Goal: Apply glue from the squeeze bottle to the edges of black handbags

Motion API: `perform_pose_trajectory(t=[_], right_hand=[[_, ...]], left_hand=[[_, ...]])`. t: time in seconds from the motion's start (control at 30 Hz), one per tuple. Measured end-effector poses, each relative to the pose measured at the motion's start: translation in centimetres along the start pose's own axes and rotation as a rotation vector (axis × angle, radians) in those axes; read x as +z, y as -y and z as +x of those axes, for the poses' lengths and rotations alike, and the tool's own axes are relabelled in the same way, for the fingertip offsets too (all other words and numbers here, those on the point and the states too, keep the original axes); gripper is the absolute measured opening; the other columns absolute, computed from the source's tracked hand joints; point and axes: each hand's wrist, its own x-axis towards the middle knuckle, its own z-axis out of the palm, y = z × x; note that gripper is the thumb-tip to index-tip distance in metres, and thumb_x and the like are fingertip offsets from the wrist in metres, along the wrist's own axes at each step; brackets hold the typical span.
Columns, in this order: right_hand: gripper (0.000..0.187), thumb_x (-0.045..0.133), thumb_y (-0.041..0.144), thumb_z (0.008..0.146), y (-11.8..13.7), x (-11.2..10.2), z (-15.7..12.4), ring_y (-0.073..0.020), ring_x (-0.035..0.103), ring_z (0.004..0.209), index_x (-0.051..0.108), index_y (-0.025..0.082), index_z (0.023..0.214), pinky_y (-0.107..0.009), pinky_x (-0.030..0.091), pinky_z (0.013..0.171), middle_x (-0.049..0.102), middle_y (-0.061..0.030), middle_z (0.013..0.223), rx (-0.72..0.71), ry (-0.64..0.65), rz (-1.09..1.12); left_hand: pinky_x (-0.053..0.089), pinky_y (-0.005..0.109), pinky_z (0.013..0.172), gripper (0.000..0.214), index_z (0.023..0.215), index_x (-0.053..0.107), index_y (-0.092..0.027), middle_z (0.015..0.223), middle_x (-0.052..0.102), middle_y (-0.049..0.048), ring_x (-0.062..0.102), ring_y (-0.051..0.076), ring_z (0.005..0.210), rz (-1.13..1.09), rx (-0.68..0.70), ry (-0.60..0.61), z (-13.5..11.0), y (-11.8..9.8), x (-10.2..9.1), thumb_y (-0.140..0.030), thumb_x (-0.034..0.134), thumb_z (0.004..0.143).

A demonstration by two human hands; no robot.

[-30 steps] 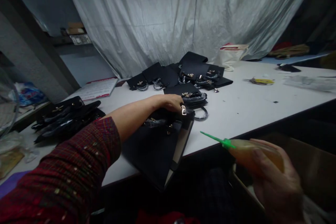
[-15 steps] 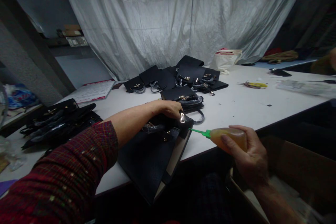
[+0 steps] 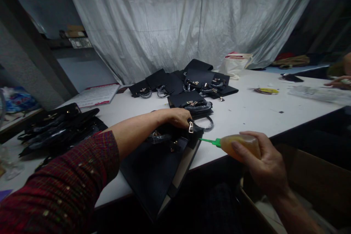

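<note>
My left hand [image 3: 181,117] is closed on the top of a black handbag [image 3: 153,175], beside a shiny metal zipper pull [image 3: 191,127]. The handbag lies tilted over the table's front edge, with its pale side gap facing right. In my right hand [image 3: 267,161] is a squeeze bottle [image 3: 241,145] of amber liquid, held sideways. Its thin green nozzle [image 3: 211,141] points left, its tip right at the handbag's top corner; whether it touches I cannot tell. My left fingertips are partly hidden.
Several black handbags [image 3: 175,84] lie piled at the back, more [image 3: 60,131] at the left. Yellow-handled snips [image 3: 265,90], a white cloth bag [image 3: 236,64] and a printed sheet [image 3: 95,95] rest on the white table [image 3: 246,111]. A cardboard box [image 3: 255,201] stands lower right. Another person's hand [image 3: 341,81] shows far right.
My left hand and the handbag top have shifted slightly downward in view. The bottle stays at the same corner. At the far right, the other person's hand has come into view over the table.
</note>
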Motion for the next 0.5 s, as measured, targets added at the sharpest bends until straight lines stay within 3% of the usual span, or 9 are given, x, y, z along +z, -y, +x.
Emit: perform_pose_trajectory(t=[0.2,0.5], right_hand=[[0.052,0.067,0.068,0.075,0.6,-0.1,-0.2,-0.029,0.066,0.078,0.064,0.024,0.103,-0.045,0.054,0.074,0.069,-0.0072,0.092,-0.127,-0.042,-0.096],[0.05,0.065,0.068,0.074,1.9,-0.8,0.1,-0.0268,0.064,0.069,0.065,0.025,0.099,-0.041,0.053,0.065,0.069,-0.0058,0.085,-0.205,-0.036,-0.117]], left_hand=[[0.043,0.027,0.061,0.03,0.092,0.074,-0.016,0.083,0.072,0.0067,0.062,0.018,0.068,0.015,0.0,-0.006,-0.1,0.0,0.0,-0.038,0.061,0.077],[0.044,0.025,0.065,0.033,0.1,0.075,-0.017,0.089,0.074,0.0069,0.064,0.018,0.076,0.023,0.003,-0.022,-0.5,-0.2,0.0,-0.037,0.06,0.079]])
